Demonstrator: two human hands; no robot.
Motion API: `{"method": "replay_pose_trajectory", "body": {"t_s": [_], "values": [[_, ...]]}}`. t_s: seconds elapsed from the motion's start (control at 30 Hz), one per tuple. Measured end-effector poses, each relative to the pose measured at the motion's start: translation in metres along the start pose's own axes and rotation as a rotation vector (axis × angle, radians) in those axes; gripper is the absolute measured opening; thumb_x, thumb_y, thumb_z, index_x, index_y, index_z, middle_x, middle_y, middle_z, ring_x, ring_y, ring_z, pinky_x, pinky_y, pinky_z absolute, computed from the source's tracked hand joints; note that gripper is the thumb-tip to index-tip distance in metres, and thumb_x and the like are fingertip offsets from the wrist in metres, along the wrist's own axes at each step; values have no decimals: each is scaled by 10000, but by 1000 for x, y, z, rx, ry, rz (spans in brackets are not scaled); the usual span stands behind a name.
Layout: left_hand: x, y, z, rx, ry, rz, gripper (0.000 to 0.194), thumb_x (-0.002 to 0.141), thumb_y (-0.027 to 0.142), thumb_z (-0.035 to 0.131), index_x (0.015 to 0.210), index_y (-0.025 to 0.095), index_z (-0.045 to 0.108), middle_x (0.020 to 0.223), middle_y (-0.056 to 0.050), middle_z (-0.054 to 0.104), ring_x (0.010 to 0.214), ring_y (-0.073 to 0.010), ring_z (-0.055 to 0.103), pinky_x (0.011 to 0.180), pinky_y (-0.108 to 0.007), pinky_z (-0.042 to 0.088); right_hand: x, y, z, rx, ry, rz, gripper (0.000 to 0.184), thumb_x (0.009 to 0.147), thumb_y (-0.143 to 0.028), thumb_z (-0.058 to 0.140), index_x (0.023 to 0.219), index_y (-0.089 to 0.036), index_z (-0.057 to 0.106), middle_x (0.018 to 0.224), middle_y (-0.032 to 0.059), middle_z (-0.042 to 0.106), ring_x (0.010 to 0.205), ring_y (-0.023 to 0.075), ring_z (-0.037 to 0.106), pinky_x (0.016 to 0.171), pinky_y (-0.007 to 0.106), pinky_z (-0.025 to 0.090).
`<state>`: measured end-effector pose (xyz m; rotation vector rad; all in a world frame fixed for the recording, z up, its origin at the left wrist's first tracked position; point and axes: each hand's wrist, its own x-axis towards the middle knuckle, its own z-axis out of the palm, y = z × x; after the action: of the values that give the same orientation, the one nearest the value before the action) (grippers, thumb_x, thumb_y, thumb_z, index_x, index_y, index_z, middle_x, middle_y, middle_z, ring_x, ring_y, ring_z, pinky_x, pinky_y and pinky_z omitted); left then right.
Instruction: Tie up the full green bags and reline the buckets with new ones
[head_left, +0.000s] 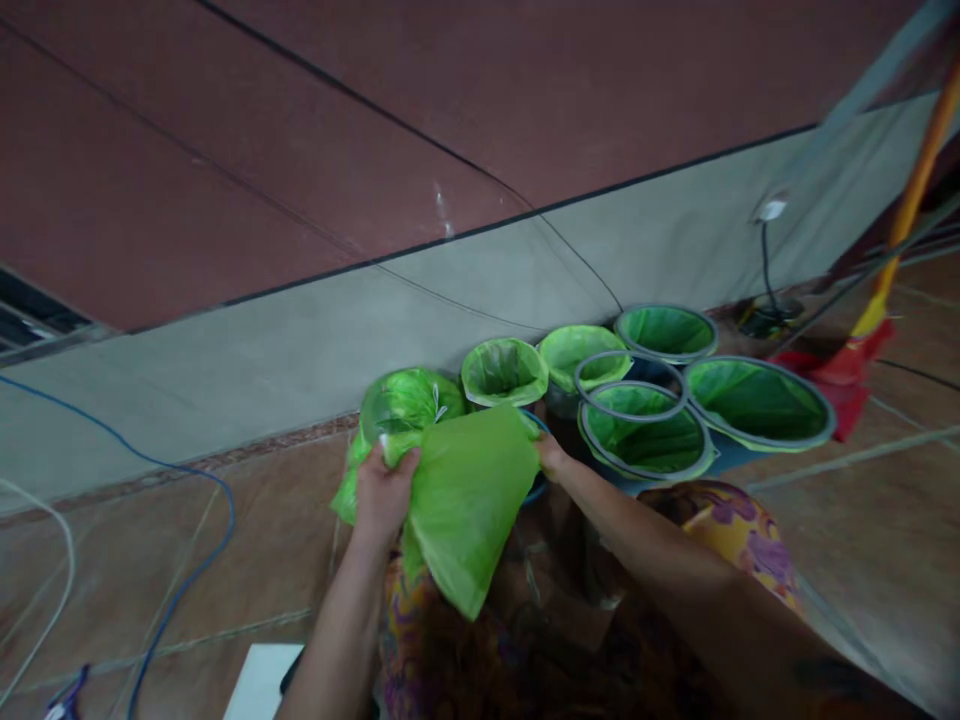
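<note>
Both of my hands hold a green plastic bag [469,500] by its upper edge, spread flat and hanging down in front of me. My left hand [384,492] grips its left corner with the fingers closed. My right hand [551,457] pinches its right corner, just over the rim of a blue bin [536,487] that the bag mostly hides. Behind my left hand sits a bundle of green bags [405,405].
Several small bins lined with green bags [504,372] [645,432] [757,403] stand on the tiled floor along a grey wall [300,340]. A loose grey ring [628,385] lies over them. A broom [885,300] leans at the right. Cables [187,560] run across the floor at left.
</note>
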<state>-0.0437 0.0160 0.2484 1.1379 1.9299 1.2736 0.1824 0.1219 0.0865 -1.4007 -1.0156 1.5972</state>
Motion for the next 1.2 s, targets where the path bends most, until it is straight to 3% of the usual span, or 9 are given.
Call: {"method": "replay_pose_trajectory", "body": {"t_s": [0.13,0.27,0.4,0.53,0.67,0.87,0.93,1.07,1.2], "values": [[44,-20,64,508,63,118,307,833,260,555,1066,87,653,941,-167,729,858,-263,686,778,-343,495,31,11,-10,-248,34,112,389,611,-140,707,991,-193,650,818,50,723,852,258,687,788,386,548],[67,-50,108,732,-30,66,383,886,244,496,1180,17,587,942,-256,708,886,-325,695,756,-375,471,47,10,-28,-460,161,50,537,612,-25,656,1128,-169,627,1189,138,660,1242,306,535,1098,397,367],[85,-77,149,710,-160,-47,434,927,303,455,1224,-2,542,1001,-271,694,959,-338,686,791,-389,472,28,13,-18,-425,102,-1,431,818,-304,591,1237,-208,563,1156,113,667,1107,259,619,996,401,460],[93,-105,180,386,-385,-117,409,932,334,482,1256,90,535,1038,-147,719,944,-229,697,842,-318,497,-1,34,11,-586,-57,-120,720,785,-453,640,1392,-136,416,1289,166,598,1156,273,599,951,382,470],[89,-119,182,230,-548,-213,545,925,348,487,1402,100,398,970,-89,737,851,-177,711,822,-291,520,1,49,19,-985,-33,30,444,844,-207,547,1274,-99,525,1114,174,683,1048,267,648,870,328,446],[65,-117,159,744,-575,-91,731,769,405,682,1404,139,434,1263,-163,634,1146,-272,620,959,-351,477,18,54,3,-990,25,1,282,932,-315,460,1011,-119,647,925,140,720,862,216,666,714,256,405],[57,-119,156,897,-584,-71,555,765,305,680,1286,153,560,1220,-173,652,1116,-300,637,925,-380,497,17,56,-2,-944,47,-37,307,938,-322,434,950,-129,672,878,123,721,800,196,657,686,249,394],[59,-126,156,968,-506,-94,238,804,81,530,955,141,704,1038,-180,706,1033,-296,676,878,-394,519,8,61,-14,-835,87,-99,327,897,-317,441,858,-137,712,766,83,705,704,177,625,641,249,388],[88,-128,153,846,-271,-33,371,842,44,429,1124,132,653,1172,-180,657,1137,-258,629,966,-390,493,-7,65,-33,-731,86,-84,321,836,-326,469,790,-139,727,700,61,684,659,173,605,614,256,392]]}}
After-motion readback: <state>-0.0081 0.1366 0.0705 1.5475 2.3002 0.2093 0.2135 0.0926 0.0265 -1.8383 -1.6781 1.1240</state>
